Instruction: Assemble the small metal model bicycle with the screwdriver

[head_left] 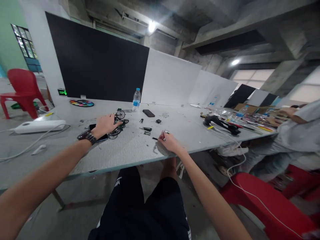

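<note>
My left hand [106, 125] is closed at the edge of a small model bicycle [115, 132] with black spoked wheels and dark green parts. Its thumb lies against the model; the other fingertips are partly hidden. Under that hand and wrist, a dark phone [102, 137] lies on the table. Nearer the front edge, my right hand [168, 140] is closed in a pinch, with a thin dark rod [155, 138] sticking out to its left. Something small and silvery shows at its fingertips. Small dark green parts [147, 129] lie between the hands.
Behind the parts are another phone [148, 113], a small black block [158, 121] and a water bottle [136, 100]. A white power strip [40, 126] with cables lies left. To the right are a black tool [221, 124] and a co-worker's arms [287, 111]. A red chair [260, 196] stands below.
</note>
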Available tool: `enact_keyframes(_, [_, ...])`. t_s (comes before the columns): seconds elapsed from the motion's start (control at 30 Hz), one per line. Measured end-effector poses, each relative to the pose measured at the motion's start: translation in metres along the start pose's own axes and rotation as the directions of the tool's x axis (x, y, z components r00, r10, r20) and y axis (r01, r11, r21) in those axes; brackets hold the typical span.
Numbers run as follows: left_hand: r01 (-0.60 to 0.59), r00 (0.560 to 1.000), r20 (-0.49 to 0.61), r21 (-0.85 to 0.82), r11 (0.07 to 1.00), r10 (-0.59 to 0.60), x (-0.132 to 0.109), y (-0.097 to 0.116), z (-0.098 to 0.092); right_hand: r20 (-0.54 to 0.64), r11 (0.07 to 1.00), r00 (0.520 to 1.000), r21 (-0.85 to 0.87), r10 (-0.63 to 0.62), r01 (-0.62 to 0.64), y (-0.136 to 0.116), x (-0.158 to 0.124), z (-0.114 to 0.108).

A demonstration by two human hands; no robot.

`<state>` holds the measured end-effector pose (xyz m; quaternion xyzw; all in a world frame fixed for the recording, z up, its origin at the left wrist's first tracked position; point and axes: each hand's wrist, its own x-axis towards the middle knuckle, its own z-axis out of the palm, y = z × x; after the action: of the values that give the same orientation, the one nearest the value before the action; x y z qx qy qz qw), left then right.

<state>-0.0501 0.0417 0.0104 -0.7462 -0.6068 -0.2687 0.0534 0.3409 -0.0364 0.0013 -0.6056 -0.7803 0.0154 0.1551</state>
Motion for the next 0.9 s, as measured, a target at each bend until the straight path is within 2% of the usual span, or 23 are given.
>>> enact_keyframes(0.07, [0.027, 0.997, 0.071, 0.009, 1.000, -0.028, 0.000, -0.001, 0.002, -0.003, 1.000, 1.000, -0.012, 0.028, -0.028, -0.001, 0.010, 0.000])
enact_keyframes(0.2, [-0.050, 0.987, 0.158, 0.102, 0.993, 0.034, 0.001, 0.002, 0.004, -0.015, 0.994, 0.995, -0.042, 0.098, -0.098, 0.000, 0.033, 0.001])
enact_keyframes(0.47, [-0.101, 0.978, 0.188, 0.065, 0.993, 0.087, -0.001, 0.005, 0.015, -0.009, 0.989, 0.994, -0.104, 0.108, -0.108, -0.010, 0.071, 0.011])
enact_keyframes(0.6, [-0.127, 0.976, 0.187, 0.070, 0.989, 0.112, -0.002, 0.004, 0.018, -0.040, 0.982, 0.991, -0.140, 0.126, -0.130, -0.018, 0.072, 0.016])
enact_keyframes(0.7, [-0.121, 0.977, 0.184, 0.064, 0.991, 0.108, -0.004, 0.006, 0.018, -0.109, 0.973, 0.983, -0.162, 0.151, -0.167, -0.019, 0.068, 0.019])
enact_keyframes(0.8, [-0.072, 0.983, 0.172, 0.074, 0.995, 0.059, -0.008, 0.011, 0.018, -0.163, 0.975, 0.977, -0.156, 0.136, -0.162, -0.016, 0.061, 0.021])
enact_keyframes(0.9, [0.023, 0.988, 0.149, 0.115, 0.993, -0.040, -0.013, 0.018, 0.018, -0.178, 0.981, 0.978, -0.138, 0.108, -0.133, -0.013, 0.056, 0.022])
